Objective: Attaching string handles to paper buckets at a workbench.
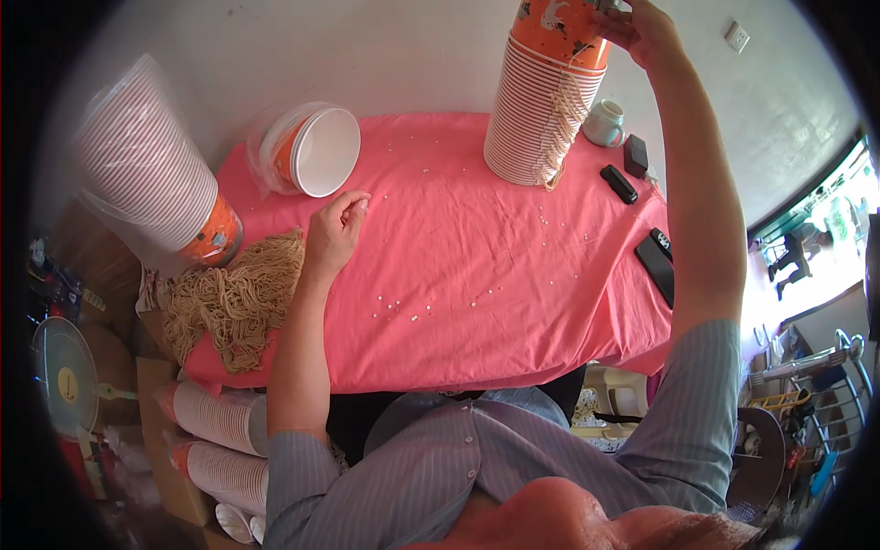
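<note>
The stack (541,115) is standing at the far right of the pink cloth (458,247), the right hand (642,32) reaching up to its orange top. That hand's fingers are bending against the tub's right side, just below the upper edge of view; whether they are pinching the tub or only touching it, I cannot tell. Tan cords (564,133) are hanging down the stack's right side, below the hand. The left hand (335,234) is hovering or resting over the cloth's left part, well apart from the stack, its fingers curling loosely; I cannot tell whether they are pinching anything.

Just beyond the left hand, white tubs (325,151) are lying tilted in clear wrap. A cord heap (238,298) is spreading left of the left forearm, and a wrapped stack (151,160) is leaning at the far left. A mug (604,124) is standing close on the right of the tall stack, with a black box (634,156), a small black device (619,184) and a phone (655,266) lying nearer. White bits (414,317) are dotting the cloth.

The stack's top is running out of view, and the cords' upper ends are hard to make out. Dark rims are blurring the clutter at both sides.
</note>
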{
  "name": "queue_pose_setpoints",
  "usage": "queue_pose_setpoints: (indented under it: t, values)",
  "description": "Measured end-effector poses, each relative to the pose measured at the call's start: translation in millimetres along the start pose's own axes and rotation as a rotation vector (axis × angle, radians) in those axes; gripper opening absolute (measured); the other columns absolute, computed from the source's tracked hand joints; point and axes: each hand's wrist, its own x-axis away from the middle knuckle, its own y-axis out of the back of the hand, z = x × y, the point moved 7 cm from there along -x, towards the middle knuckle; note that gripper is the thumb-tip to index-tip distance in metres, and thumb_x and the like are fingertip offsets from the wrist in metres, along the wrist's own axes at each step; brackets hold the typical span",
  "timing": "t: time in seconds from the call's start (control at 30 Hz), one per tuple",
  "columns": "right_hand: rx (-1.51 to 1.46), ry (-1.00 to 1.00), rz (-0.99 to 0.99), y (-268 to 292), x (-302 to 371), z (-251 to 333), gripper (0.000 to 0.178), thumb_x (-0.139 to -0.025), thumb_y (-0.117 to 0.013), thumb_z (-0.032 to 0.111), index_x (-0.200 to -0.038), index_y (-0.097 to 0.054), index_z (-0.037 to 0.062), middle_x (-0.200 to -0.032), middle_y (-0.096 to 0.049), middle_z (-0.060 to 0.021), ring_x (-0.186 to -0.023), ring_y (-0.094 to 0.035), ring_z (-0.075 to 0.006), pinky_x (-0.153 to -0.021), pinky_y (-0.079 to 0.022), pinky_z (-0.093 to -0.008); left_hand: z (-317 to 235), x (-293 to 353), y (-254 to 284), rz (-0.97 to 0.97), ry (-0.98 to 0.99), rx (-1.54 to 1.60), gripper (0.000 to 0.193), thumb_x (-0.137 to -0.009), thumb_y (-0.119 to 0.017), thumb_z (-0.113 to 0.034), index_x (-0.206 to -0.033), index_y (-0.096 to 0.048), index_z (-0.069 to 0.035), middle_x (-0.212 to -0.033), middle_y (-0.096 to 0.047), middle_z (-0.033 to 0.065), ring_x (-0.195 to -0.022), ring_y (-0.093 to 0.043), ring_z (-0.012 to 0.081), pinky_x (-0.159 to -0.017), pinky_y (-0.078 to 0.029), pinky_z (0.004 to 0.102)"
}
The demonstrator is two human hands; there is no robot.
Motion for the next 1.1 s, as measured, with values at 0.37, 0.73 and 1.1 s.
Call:
queue_pose_setpoints:
  t: [0.37, 0.73, 1.1]
  values:
    - [-0.162, -0.042, 0.435, -29, 15, -42, 0.042, -0.112, -0.062, 0.036, -0.149, -0.062, 0.0157, -0.074, -0.063, -0.0047, -0.065, -0.071, -0.0219, -0.061, -0.066, -0.0441, 10, 7, 5, 0.018, 0.039, -0.013, 0.021, -0.111, -0.067, -0.014, -0.123, -0.076, 0.0, -0.093, -0.081, 0.0143, -0.082, -0.079, 0.0202, -0.075, -0.061, 0.0338]
    - [0.008, 0.012, -0.085, 60, 83, -149, 0.047, -0.106, -0.052, 0.007, -0.153, -0.056, 0.0029, -0.1, -0.079, -0.0116, -0.09, -0.079, -0.0252, -0.084, -0.069, -0.0436, 8, 0, -12, 0.071, 0.037, 0.046, 0.02, -0.11, -0.068, -0.014, -0.122, -0.076, 0.0, -0.09, -0.079, 0.0138, -0.081, -0.077, 0.0199, -0.074, -0.059, 0.0338]
    - [0.498, 0.425, -0.188, 60, 123, -133, 0.029, -0.098, -0.066, 0.011, -0.123, -0.074, -0.0026, -0.076, -0.073, -0.0071, -0.062, -0.069, -0.0137, -0.06, -0.055, -0.0323, 16, 3, -14, 0.096, 0.075, 0.007, 0.02, -0.109, -0.069, -0.014, -0.122, -0.076, 0.0, -0.088, -0.078, 0.0132, -0.08, -0.077, 0.0185, -0.073, -0.058, 0.0335]
